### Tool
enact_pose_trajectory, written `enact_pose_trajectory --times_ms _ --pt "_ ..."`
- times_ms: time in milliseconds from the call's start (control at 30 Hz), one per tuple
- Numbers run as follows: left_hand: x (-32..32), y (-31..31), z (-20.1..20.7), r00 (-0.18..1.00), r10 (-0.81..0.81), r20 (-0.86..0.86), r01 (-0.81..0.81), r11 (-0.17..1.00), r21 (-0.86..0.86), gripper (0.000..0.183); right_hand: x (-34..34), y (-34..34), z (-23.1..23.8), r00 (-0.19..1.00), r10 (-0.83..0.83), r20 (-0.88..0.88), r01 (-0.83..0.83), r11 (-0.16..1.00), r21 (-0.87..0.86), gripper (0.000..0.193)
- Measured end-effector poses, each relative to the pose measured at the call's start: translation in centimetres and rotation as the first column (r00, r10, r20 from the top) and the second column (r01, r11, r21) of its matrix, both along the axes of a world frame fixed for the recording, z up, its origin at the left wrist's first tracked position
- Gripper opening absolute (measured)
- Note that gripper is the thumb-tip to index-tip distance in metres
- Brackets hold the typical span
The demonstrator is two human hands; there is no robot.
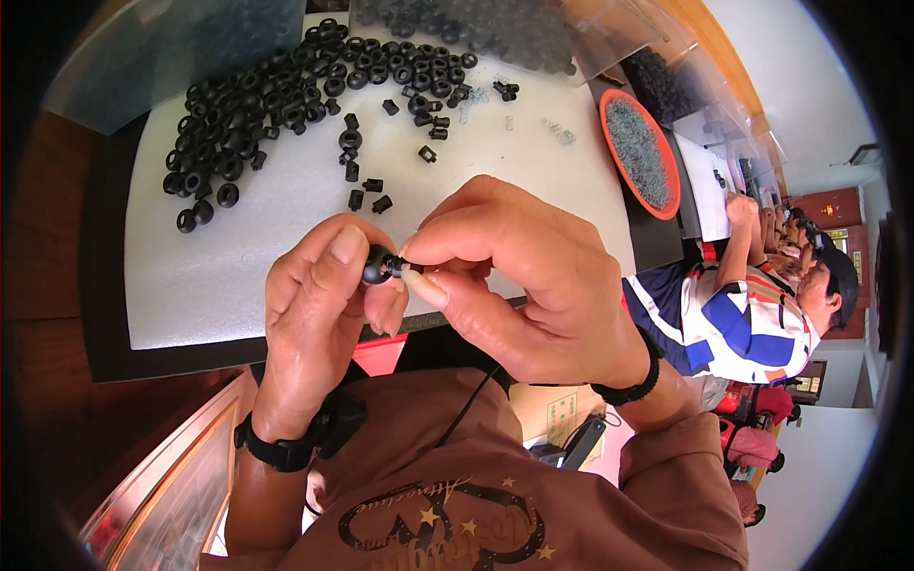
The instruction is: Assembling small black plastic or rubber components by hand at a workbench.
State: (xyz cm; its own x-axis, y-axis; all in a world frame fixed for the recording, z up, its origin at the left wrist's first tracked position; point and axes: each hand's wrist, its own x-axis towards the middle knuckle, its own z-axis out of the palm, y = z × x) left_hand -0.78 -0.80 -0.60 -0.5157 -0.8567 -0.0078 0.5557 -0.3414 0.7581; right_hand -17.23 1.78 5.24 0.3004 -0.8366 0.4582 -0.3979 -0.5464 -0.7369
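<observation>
Head view. Grip: L hand [319, 305] pinches a small black round part [379, 264] between thumb and forefinger, closed on it; R hand [519, 276] meets it from 3 o'clock, thumb and forefinger tips shut on a smaller black piece at the part's right face. Whether that piece is already seated cannot be told; the fingertips hide the joint. The part sits at frame centre, held in air above the near edge of the white foam mat [286, 238].

Stock: heap of black rings [276, 105] at 11 o'clock on the mat; loose black plugs [367, 186] at 12 o'clock, just beyond the hands; a few small metal springs [560, 131] at 1 o'clock; orange tray [619, 157] of fine grey pieces at 2 o'clock. Another person in a striped shirt [733, 319] sits at 3 o'clock, well apart.

Step, as judged: mating a small insert w/ a ring, mid-assembly. Next move prob. calls for axial alignment, steady push from R, L hand bracing the ring vs. twist.
</observation>
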Motion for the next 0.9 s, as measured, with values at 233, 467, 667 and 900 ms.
enact_pose_trajectory --times_ms 233,467,667,900 --pt "-0.1 0.1 0.0 0.999 0.002 0.045 -0.002 1.000 -0.011 0.032 -0.3 0.1 -0.2 0.995 -0.028 -0.091 0.021 0.997 -0.068 0.019" --pt "-0.1 0.3 0.3 0.992 0.009 0.126 -0.004 0.999 -0.042 0.031 -0.1 0.8 0.2 0.985 -0.074 -0.153 0.060 0.994 -0.092 0.020" --pt "-0.3 0.3 0.2 0.991 0.047 0.128 -0.035 0.995 -0.097 0.032 -0.1 1.1 0.5 0.977 -0.098 -0.188 0.074 0.988 -0.135 0.021" --pt "-0.2 0.4 0.0 0.965 0.079 0.251 -0.031 0.981 -0.191 0.034 -0.2 1.4 0.8 0.967 -0.070 -0.246 0.054 0.996 -0.073 0.019"
